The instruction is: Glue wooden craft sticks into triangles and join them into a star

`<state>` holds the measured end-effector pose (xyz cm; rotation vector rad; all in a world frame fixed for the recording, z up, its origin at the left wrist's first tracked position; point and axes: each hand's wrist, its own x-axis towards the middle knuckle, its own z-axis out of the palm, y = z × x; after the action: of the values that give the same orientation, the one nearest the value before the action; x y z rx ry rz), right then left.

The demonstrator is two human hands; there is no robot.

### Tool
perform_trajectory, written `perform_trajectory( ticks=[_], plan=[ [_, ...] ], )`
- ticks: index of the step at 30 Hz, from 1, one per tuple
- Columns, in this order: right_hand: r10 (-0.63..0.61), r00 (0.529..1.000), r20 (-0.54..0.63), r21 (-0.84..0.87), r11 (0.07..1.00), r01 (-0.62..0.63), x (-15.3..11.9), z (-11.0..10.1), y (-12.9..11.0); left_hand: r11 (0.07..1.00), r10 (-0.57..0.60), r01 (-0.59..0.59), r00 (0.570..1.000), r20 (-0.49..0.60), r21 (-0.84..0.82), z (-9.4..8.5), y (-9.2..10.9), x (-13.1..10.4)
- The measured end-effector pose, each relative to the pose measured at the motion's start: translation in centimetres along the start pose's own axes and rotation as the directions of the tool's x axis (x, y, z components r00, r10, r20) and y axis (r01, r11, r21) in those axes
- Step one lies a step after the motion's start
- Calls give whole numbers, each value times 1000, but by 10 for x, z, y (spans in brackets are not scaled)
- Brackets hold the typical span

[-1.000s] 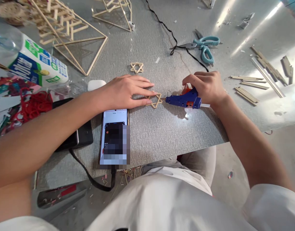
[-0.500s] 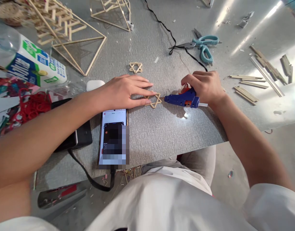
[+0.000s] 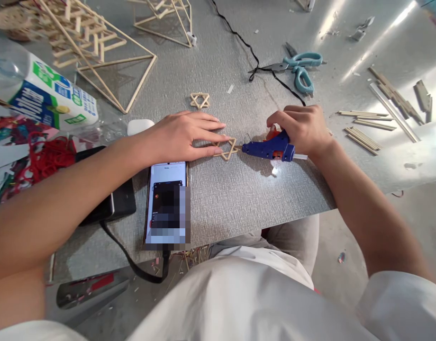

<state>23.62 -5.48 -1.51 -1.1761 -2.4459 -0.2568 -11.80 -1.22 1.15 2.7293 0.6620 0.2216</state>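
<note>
My left hand [image 3: 182, 137] lies over the left part of a six-pointed star of thin wooden sticks [image 3: 229, 150]. Its thumb and forefinger press on the sticks and hide that side; the other fingers stretch out flat. From the right, my right hand [image 3: 301, 130] grips a blue hot glue gun [image 3: 266, 148] with an orange trigger, and a clear glue stick [image 3: 301, 157] pokes out of its rear. The nozzle points left, at the star's right edge; whether it touches the wood I cannot tell. A smaller stick star [image 3: 200, 100] lies just beyond my left fingers.
A phone [image 3: 166, 203] lies below my left wrist, cabled to a black power bank [image 3: 123, 203]. Blue-handled scissors [image 3: 303, 71] and a black cord [image 3: 239, 35] lie ahead. Cut sticks [image 3: 365, 137] are at right. Stick frames [image 3: 140, 85] and a plastic bottle [image 3: 54, 94] occupy the left.
The glue gun's nozzle has shifted very slightly left and down, nearer the star's right edge. My left hand stays on the star.
</note>
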Motion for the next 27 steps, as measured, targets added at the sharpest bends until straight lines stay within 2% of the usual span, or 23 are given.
perform_trajectory(
  ticks=[12,20,22,27],
  plan=[
    [20,1000,16,3,1000,-20,-2,3,5,1000,-3,3,1000,-2,-10,1,-1,0],
    [105,989,102,-5,994,-105,-3,-11,5,1000,-3,3,1000,-8,4,1,-2,-1],
    [82,991,106,17,996,-84,-3,-12,3,1000,5,-5,1000,-8,3,1,-2,-1],
    [-61,998,26,21,998,60,-2,-6,-1,1000,10,-10,1000,-14,4,2,-2,-1]
  ],
)
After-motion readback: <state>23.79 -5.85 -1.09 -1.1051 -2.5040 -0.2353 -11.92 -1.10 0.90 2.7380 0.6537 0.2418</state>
